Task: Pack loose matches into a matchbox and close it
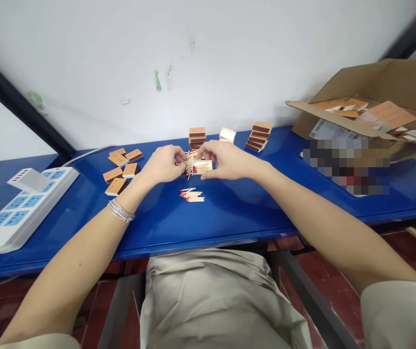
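My right hand point(222, 159) grips a small white matchbox tray point(208, 166) by its end, and red-tipped matches lie inside it. Close on its left, my left hand point(169, 162) has its fingers curled together at a heap of loose matches point(190, 162); what lies between the fingertips is too small to make out. A smaller pile of matches point(192, 195) rests nearer the front edge. Behind my hands stand a stack of orange-brown matchboxes point(197, 137) and some white inner trays point(227, 134).
Several matchboxes point(116, 186) lie scattered at left, beside a white power strip point(29, 208). Back right, another matchbox stack point(259, 136) leans slightly. An open cardboard box point(324, 127) holding more matchboxes occupies the right side of the blue table point(237, 208). A white wall rises behind.
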`<state>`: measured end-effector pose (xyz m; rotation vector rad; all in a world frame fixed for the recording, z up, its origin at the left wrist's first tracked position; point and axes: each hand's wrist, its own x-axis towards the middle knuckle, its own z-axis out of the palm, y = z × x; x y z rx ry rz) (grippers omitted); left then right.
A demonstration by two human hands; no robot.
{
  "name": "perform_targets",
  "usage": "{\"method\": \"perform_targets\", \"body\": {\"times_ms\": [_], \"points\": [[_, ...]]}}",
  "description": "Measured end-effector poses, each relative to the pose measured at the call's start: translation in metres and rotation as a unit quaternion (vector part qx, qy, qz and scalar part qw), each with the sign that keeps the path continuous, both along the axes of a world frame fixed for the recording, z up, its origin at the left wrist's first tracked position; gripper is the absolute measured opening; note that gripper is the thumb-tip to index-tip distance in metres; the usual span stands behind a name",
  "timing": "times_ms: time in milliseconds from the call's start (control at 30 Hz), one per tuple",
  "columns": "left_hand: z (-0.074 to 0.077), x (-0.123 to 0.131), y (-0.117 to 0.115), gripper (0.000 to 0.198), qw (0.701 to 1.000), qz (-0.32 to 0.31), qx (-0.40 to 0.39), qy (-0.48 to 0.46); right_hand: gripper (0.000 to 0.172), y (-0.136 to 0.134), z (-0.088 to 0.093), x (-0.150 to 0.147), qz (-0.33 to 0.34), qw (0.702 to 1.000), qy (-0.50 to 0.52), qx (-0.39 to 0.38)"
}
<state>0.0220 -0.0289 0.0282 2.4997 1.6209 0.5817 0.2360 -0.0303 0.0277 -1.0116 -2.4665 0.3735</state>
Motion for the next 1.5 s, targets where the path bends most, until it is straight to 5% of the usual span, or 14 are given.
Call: {"method": "perform_targets", "body": {"times_ms": [533, 733, 833, 1033, 1167, 1300, 1500], "points": [[0.005, 0.003, -0.005, 0.023, 1.000, -0.008, -0.014, 0.014, 0.045, -0.001, 0.006, 0.007, 0.002, 0.991, -0.131, -0.030], [0.023, -0.008, -0.011, 0.026, 0.980, -0.093, -0.152, 0.082, 0.060, 0.008, 0.006, 0.016, 0.021, 0.964, -0.215, -0.153], [0.030, -0.008, -0.016, 0.040, 0.970, -0.116, -0.193, 0.098, 0.067, 0.005, 0.010, 0.018, 0.015, 0.973, -0.189, -0.130], [0.030, 0.005, -0.028, 0.053, 0.954, -0.115, -0.236, 0.149, 0.047, -0.013, 0.009, 0.001, 0.075, 0.989, -0.115, -0.060], [0.024, 0.007, -0.029, 0.041, 0.962, -0.111, -0.206, 0.144, 0.041, -0.020, 0.000, -0.014, 0.091, 0.983, -0.150, -0.058], [0.020, 0.006, -0.026, 0.025, 0.957, -0.141, -0.209, 0.146, 0.018, -0.023, -0.005, -0.021, 0.101, 0.983, -0.142, -0.051], [0.021, 0.006, -0.026, 0.012, 0.958, -0.153, -0.216, 0.113, 0.016, -0.022, -0.008, -0.022, 0.104, 0.986, -0.120, -0.048]]}}
